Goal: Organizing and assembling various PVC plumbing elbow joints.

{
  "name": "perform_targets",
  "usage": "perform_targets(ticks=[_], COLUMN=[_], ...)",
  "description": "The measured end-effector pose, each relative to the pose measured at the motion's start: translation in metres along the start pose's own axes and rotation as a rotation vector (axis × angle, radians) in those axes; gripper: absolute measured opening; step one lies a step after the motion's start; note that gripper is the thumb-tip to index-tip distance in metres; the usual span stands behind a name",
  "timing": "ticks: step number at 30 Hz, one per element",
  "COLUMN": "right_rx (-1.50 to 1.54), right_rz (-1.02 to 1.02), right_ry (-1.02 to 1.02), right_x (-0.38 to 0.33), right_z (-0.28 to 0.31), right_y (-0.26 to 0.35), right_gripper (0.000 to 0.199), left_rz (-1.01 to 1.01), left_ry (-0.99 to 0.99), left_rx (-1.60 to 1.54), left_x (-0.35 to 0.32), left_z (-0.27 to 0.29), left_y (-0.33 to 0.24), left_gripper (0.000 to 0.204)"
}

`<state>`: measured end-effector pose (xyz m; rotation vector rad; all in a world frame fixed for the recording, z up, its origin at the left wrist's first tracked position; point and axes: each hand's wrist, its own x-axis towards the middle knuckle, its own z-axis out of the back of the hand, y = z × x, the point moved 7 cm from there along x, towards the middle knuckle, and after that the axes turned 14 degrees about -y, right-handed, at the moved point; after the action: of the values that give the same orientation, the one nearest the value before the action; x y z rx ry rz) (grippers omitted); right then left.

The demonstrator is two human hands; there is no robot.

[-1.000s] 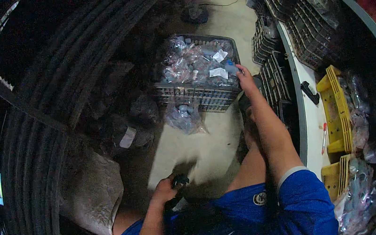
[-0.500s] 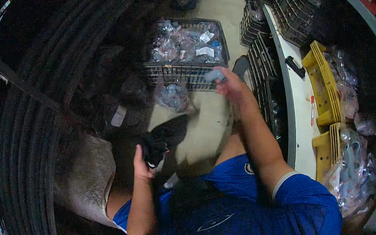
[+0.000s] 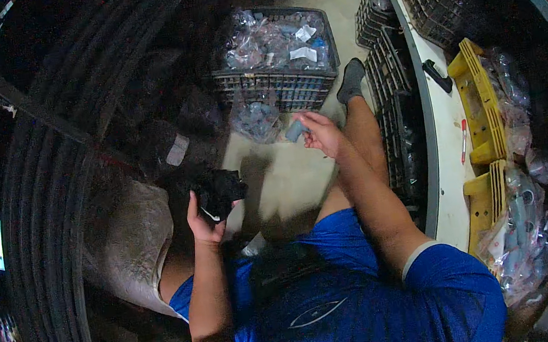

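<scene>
Two hands holding separate items above the floor.
Left hand (image 3: 203, 220) fingers are clamping a black bundle (image 3: 219, 188); right hand (image 3: 322, 134) fingertips are pinching a small blue-grey piece (image 3: 295, 130), the dark crate (image 3: 291, 90) of clear packets lying beyond them.

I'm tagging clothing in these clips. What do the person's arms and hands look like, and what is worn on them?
Both forearms are bare, as are the left hand and right hand: no gloves, watch or rings visible. Short blue sleeves cover the upper arms, with a pale band edging the right sleeve's cuff.
</scene>
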<state>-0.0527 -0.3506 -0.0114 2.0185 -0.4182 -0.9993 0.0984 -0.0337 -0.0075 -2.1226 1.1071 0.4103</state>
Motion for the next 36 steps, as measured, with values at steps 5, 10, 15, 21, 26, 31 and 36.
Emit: perform_targets(ticks=[5, 10, 15, 21, 26, 31, 36], right_rx=[-0.16, -0.167, -0.294, -0.342, -0.266, 0.281, 0.32], right_rz=[0.181, 0.21, 0.163, 0.18, 0.178, 0.145, 0.152], right_ry=[-0.128, -0.177, -0.203, -0.064, 0.128, 0.356, 0.329], right_x=[0.009, 0.014, 0.012, -0.002, -0.022, -0.034, -0.033], right_z=[0.013, 0.018, 0.019, 0.004, -0.023, -0.036, -0.038], right_y=[0.002, 0.007, 0.012, 0.034, 0.06, 0.074, 0.076], right_gripper=[0.033, 0.032, 0.035, 0.037, 0.048, 0.045, 0.045], left_rz=[0.018, 0.035, 0.01, 0.004, -0.031, 0.018, 0.074], left_ry=[-0.021, -0.043, -0.164, -0.192, -0.201, -0.307, -0.359], left_rx=[0.023, 0.047, -0.001, 0.049, 0.042, 0.07, 0.092], left_x=[-0.001, 0.001, 0.005, 0.012, 0.031, 0.025, 0.024], left_z=[0.003, -0.004, 0.003, 0.008, 0.017, -0.002, -0.001], left_y=[0.009, 0.017, 0.017, 0.021, 0.016, 0.041, 0.05], left_gripper=[0.056, 0.053, 0.047, 0.045, 0.043, 0.043, 0.042])
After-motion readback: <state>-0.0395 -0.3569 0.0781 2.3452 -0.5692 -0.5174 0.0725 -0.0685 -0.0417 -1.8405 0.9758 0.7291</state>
